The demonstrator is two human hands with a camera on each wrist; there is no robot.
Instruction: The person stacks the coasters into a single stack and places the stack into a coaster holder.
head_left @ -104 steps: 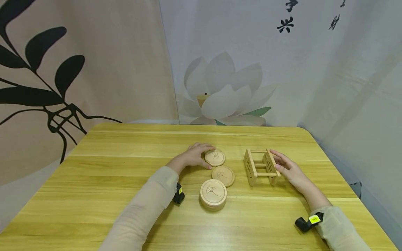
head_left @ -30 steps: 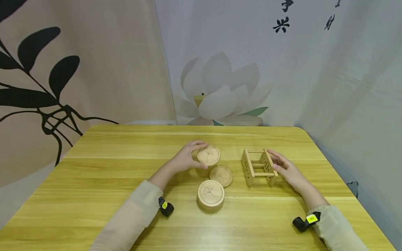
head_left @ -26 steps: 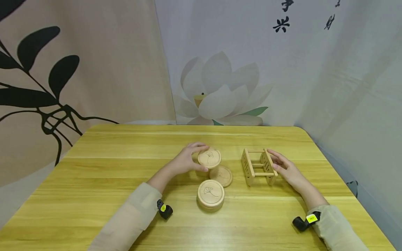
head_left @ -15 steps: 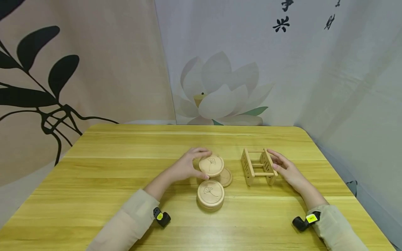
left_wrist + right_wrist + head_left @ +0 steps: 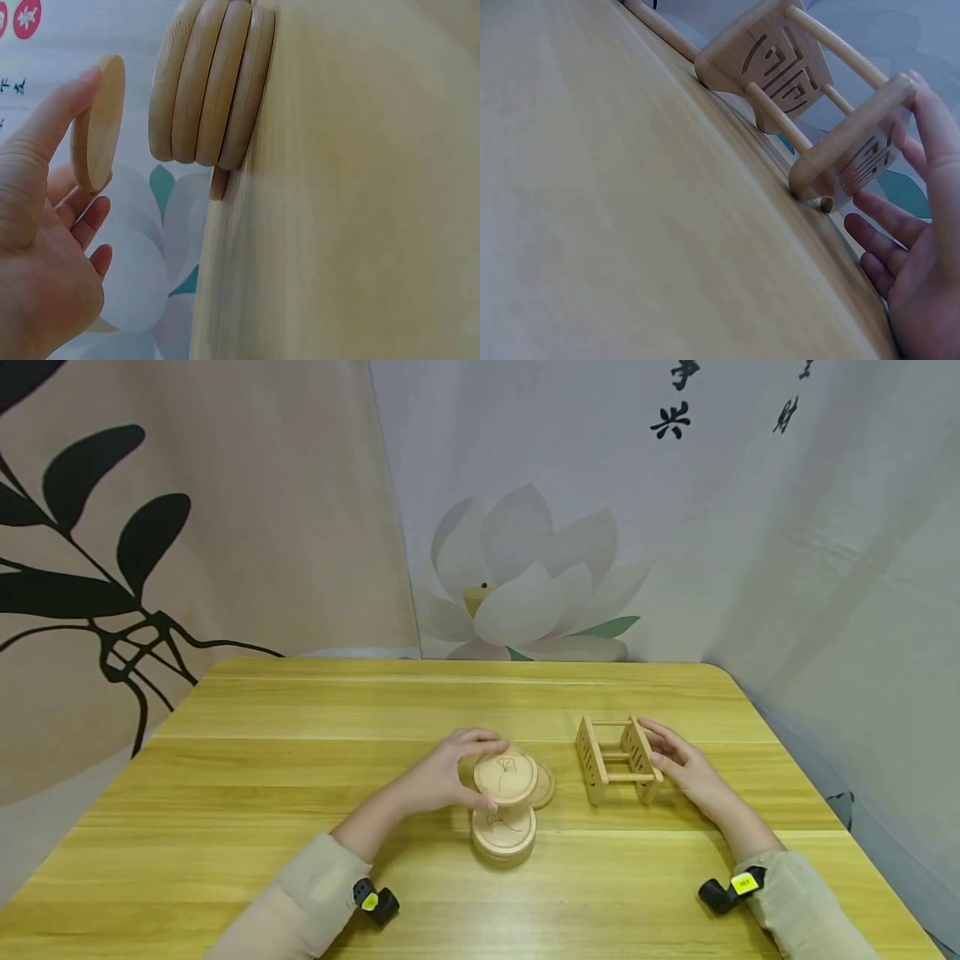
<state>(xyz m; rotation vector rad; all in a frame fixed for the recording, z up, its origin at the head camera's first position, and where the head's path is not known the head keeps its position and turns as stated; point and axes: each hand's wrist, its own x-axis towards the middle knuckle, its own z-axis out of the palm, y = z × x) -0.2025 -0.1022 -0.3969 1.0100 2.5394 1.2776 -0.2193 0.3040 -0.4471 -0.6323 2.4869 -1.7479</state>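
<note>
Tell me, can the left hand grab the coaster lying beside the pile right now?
Probably not yet: the left hand is pinching another coaster, held above the pile. If it were free, the coaster beside the pile looks near enough to reach.

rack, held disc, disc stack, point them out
Rack (image 5: 778, 118), right wrist view, on a rod
Held disc (image 5: 506, 774), head view, on its engraved top
Disc stack (image 5: 214, 86), left wrist view, on one disc's rim

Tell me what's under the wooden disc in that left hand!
Below the held disc there's a gap, then a stack of four discs. From the head view, the held disc hides part of the stack's top.
</note>
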